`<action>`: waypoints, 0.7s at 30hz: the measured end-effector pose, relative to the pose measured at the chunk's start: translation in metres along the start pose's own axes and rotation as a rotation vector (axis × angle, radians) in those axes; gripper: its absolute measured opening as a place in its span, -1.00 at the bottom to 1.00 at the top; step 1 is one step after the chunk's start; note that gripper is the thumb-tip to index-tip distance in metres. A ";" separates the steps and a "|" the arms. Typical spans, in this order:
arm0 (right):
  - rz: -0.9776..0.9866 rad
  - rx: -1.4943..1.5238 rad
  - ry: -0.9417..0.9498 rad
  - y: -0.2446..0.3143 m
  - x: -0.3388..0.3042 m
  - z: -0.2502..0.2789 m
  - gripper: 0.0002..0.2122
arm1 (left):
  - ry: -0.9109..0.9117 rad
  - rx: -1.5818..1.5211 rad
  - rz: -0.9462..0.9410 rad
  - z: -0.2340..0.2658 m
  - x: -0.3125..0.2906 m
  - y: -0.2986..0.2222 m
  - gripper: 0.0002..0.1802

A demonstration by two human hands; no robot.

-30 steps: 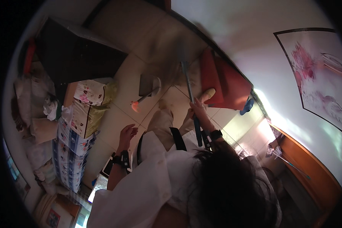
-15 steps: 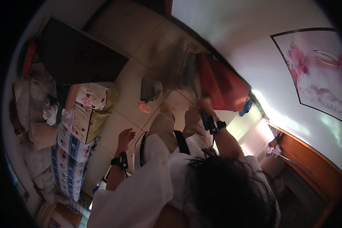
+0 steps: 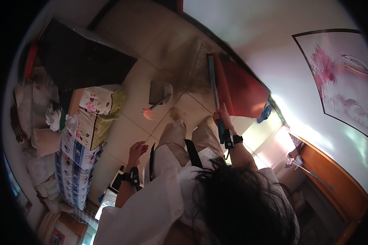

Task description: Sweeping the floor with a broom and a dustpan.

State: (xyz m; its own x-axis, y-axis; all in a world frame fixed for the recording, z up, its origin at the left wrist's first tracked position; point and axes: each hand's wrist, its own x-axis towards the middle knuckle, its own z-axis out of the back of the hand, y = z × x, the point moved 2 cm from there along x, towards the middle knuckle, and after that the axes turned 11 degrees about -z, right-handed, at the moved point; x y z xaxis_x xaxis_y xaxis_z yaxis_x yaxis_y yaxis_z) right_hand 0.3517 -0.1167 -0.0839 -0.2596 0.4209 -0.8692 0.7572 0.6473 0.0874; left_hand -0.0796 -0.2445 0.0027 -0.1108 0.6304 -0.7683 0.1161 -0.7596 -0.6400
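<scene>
My right hand (image 3: 223,118) is wrapped round the blue-grey handle of a broom (image 3: 212,79). The broom's far end lies close along the left edge of a red, flat-sided object by the wall, and its bristles cannot be made out clearly. Well to the left, my left hand (image 3: 138,153) hangs with loosely bent fingers apart and nothing in them. On the tiles ahead of my feet sits a grey dustpan (image 3: 159,93) with a pinkish-orange handle end (image 3: 148,114). Neither hand touches it.
The red object (image 3: 243,92) stands against the white wall on the right, with a blue slipper (image 3: 264,114) beside it. On the left are a dark panel (image 3: 84,57) and a bed with patterned bedding (image 3: 75,171). A wooden furniture edge (image 3: 331,177) runs at lower right.
The broom has swung right, from over the floor toward the red object, its head no longer spread and blurred in view. My left hand has barely moved.
</scene>
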 end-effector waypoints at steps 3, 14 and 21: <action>-0.135 0.183 0.078 0.018 0.001 0.009 -0.47 | 0.033 0.025 -0.033 -0.033 0.002 -0.011 -0.74; -0.207 0.344 0.093 0.071 -0.098 0.052 -0.75 | 0.046 -0.008 -0.020 -0.113 -0.004 -0.020 -0.74; -0.242 0.558 0.218 0.092 -0.107 0.042 -0.86 | 0.153 0.099 -0.124 -0.124 0.041 -0.071 -0.74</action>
State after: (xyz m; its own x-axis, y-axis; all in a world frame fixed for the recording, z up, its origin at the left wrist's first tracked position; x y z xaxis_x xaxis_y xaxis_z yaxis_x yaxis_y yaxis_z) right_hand 0.4736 -0.1286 -0.0034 -0.5336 0.4622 -0.7083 0.8445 0.3372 -0.4162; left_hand 0.0302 -0.1451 0.0148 0.0338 0.7309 -0.6816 0.0124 -0.6823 -0.7310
